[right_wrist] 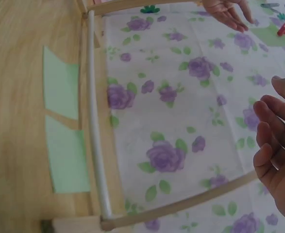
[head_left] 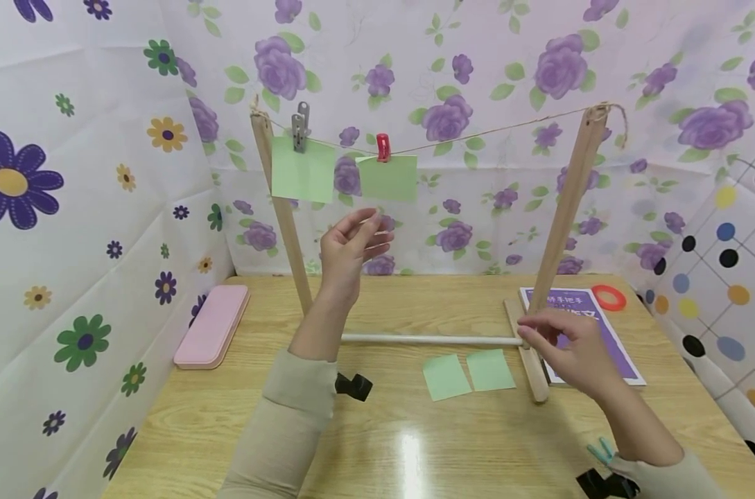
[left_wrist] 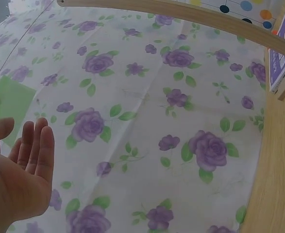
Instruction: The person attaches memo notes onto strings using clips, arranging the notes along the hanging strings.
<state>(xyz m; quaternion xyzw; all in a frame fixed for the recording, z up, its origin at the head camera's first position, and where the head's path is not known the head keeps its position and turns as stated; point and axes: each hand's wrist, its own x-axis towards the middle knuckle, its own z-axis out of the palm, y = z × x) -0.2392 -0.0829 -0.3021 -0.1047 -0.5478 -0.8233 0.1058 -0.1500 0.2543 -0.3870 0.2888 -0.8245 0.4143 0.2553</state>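
Observation:
My left hand (head_left: 355, 246) is raised just below a green paper note (head_left: 389, 179), its fingers relaxed and holding nothing. A red clip (head_left: 383, 147) pins that note to a twine line (head_left: 496, 129). To its left, a metal clip (head_left: 299, 132) holds a second green note (head_left: 302, 173) on the same twine. In the left wrist view the palm faces up beside the hanging note (left_wrist: 16, 107). My right hand (head_left: 570, 350), loosely curled with nothing in it, hovers by the right wooden post (head_left: 564, 215). Two more green notes (head_left: 446, 378) lie on the table below the white rod (head_left: 427, 339).
Another wooden post (head_left: 283, 222) stands at the left. A pink case (head_left: 213, 327) lies at the table's left side. Behind the right post are a purple-covered book (head_left: 608, 339) and an orange-red ring (head_left: 609, 298). A small teal clip (head_left: 602, 450) lies near the right forearm.

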